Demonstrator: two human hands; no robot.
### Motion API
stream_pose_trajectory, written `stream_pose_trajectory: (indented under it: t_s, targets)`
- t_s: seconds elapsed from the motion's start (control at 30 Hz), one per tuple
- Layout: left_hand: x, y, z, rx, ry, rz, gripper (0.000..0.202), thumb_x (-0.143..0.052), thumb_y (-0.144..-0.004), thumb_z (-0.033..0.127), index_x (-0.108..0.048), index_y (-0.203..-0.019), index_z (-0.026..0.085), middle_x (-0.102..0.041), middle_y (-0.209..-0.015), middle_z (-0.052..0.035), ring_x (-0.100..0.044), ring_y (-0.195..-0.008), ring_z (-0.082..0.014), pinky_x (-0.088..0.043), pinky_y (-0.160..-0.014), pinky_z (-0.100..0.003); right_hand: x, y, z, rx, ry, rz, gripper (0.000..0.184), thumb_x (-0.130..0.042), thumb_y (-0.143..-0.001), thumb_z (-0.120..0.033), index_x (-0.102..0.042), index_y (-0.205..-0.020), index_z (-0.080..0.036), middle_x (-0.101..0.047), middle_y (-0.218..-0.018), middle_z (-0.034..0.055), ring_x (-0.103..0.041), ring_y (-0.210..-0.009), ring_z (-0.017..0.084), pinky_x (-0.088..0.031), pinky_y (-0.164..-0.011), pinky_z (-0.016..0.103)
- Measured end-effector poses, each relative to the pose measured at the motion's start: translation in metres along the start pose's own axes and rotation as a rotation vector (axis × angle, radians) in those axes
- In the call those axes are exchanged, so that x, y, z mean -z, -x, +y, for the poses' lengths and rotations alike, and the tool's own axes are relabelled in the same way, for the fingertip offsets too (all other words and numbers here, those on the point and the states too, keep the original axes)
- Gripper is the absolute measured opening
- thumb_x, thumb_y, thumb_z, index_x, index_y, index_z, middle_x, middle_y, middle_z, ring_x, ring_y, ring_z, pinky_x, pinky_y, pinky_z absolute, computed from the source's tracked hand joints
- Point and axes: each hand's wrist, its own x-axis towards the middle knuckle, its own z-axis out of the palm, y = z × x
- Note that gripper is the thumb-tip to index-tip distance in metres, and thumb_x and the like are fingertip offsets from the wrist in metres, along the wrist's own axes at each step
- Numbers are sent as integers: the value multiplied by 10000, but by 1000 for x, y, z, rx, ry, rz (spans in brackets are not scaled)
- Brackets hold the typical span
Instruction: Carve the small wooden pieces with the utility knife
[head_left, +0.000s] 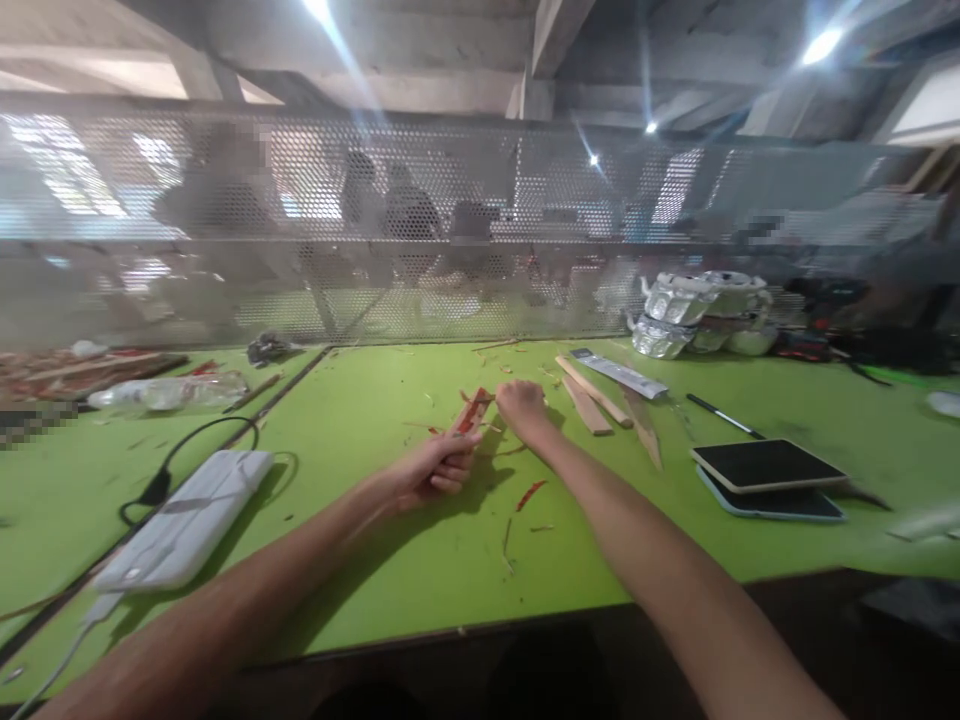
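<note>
My left hand [442, 465] is closed around a short piece of wood [472, 412] with a reddish-brown surface, its far end tilted up and to the right. Close beside that end, my right hand [523, 405] is curled into a fist; whatever it grips is hidden by the fingers. Thin wood shavings [530, 495] lie scattered on the green tabletop [420, 580] below and around both hands. To the right of my right hand rest several flat pale wooden strips [587, 405] and a grey-white narrow packet or strip [619, 373].
A white power bank [187, 525] with cables lies at left, a clear plastic bottle [172, 390] behind it. At right are a pen [724, 415], two stacked phone-like slabs [769, 465] and foil-wrapped vessels [667, 300]. A perforated screen [420, 270] closes the back; people show behind it.
</note>
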Motion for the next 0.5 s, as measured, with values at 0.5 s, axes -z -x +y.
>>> stream_pose_trajectory:
  t_s: [0.5]
  targets:
    - [-3,11,7,-197,-164,3,486,-885,-849,406,-443,-959,235,-375,-561,157,-273,-408,-24,-246,-372,-130,26,4,24,-273,-110,72,420,-430,-1071,-117,-765,-1305,-22,-795,-1110,271,-755,-1001,250,-492,-774,256]
